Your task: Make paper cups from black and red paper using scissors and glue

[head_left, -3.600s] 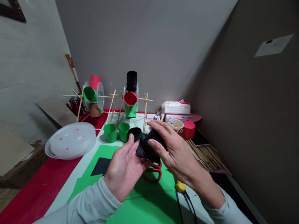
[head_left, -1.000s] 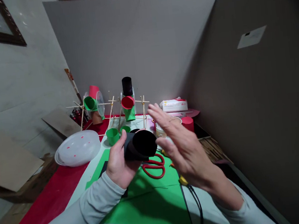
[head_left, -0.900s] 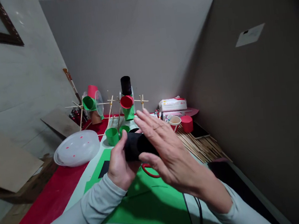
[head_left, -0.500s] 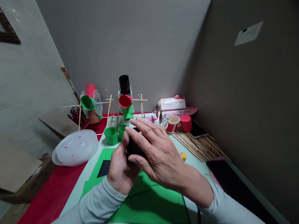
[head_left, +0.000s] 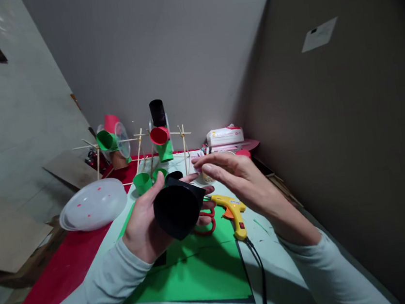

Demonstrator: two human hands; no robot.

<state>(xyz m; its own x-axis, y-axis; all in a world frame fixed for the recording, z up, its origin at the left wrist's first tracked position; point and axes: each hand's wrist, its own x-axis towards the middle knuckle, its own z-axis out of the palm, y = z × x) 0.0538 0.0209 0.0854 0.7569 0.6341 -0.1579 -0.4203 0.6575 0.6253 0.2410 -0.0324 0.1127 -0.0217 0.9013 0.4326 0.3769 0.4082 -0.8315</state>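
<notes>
A black paper cup rests in my left hand, its round opening facing me and a flat cornered piece at its far end. My left thumb lies along its side, while the other fingers stretch out behind it. To the right, my right hand is raised with nothing in it, fingers extended and thumb apart, clear of the cup. Below the hands lie green paper sheets. Red-handled scissors are partly hidden behind my left fingers. A yellow glue gun lies on the sheets' right side.
Green paper cups stand beyond my left hand. Behind them are stick frames carrying coloured tubes. A clear plastic bowl sits at left, a tissue pack at the back. The glue gun's black cord runs toward me.
My right hand has lifted off the black cup and moved right. My left hand has turned the cup's opening toward me. The view has shifted, showing the glue gun and scissors.
</notes>
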